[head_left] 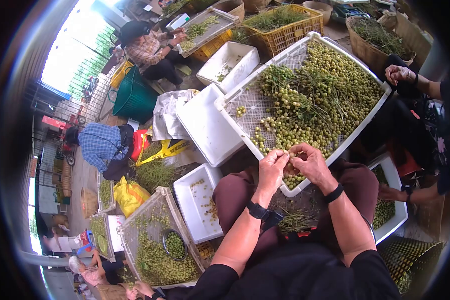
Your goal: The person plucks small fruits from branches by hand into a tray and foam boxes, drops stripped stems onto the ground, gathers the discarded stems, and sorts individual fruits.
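Note:
Both of my hands meet over the near corner of a white mesh tray point(233, 126) heaped with small green-yellow round fruits point(355, 90) and thin stems. My left hand point(273, 167) has its thumb and forefinger pinched on a small round fruit point(286, 154). Close beside it, my right hand point(309, 162) is closed, fingers curled, and what it holds is too small to make out. Loose fruits lie just below my fingers. A bunch of stemmed green fruits point(280, 82) rests on the tray's far left part.
Left of the tray stand white bins point(210, 125), a second fruit tray point(135, 225) and a yellow bag point(130, 196). A yellow crate point(285, 35) is behind. At right, a co-worker's hands point(400, 75) are near the tray and a white fruit bin point(397, 220). Other people work at left.

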`<state>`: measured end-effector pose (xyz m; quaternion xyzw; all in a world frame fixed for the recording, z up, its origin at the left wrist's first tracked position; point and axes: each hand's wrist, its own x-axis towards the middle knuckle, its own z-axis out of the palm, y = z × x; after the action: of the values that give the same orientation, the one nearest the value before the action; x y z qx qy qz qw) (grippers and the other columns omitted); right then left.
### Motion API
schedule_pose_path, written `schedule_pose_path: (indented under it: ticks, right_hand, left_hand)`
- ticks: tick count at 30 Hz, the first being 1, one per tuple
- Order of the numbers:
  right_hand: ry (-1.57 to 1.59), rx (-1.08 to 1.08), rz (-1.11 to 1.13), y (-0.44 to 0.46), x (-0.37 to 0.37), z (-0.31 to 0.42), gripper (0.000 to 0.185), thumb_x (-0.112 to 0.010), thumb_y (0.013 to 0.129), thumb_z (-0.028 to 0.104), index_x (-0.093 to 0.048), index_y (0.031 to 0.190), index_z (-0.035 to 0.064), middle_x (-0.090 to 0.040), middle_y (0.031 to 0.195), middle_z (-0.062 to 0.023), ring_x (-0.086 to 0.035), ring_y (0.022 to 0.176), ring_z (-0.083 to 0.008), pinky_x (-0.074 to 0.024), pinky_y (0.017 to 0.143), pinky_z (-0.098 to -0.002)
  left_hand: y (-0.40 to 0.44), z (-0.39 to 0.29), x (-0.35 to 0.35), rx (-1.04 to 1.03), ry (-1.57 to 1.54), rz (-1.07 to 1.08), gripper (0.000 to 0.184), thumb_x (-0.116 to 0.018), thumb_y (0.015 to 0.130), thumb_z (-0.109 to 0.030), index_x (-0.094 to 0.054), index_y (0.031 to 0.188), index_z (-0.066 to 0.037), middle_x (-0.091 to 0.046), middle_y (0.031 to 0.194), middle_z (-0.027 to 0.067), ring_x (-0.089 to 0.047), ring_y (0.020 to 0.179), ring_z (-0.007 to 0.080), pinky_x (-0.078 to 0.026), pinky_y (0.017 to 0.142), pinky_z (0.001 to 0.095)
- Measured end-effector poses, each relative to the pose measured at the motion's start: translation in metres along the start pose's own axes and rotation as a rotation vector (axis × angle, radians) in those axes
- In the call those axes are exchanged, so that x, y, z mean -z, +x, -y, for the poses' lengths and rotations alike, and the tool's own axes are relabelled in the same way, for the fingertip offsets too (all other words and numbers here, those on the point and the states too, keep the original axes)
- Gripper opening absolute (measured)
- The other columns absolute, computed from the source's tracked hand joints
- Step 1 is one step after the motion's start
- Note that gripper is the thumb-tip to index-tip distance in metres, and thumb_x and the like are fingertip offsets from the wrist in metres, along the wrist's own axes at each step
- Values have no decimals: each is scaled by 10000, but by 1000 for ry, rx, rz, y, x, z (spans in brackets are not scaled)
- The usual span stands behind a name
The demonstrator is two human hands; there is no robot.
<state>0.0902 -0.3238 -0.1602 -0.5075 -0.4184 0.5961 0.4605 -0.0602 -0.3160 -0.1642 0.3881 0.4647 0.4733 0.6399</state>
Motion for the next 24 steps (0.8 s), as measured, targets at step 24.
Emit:
schedule_pose_path:
  ticks: [24]
  right_hand:
    - [-718,573,-492,6,21,9,190,-672,844,17,-672,1033,-9,-668,968,-138,-663,816,-223,-540,743,-314]
  left_hand:
    - [12,16,-6,44,45,-94,69,-619,974,-58,-658,1001,-8,-696,878,50,-684,714,117,-535,597,257]
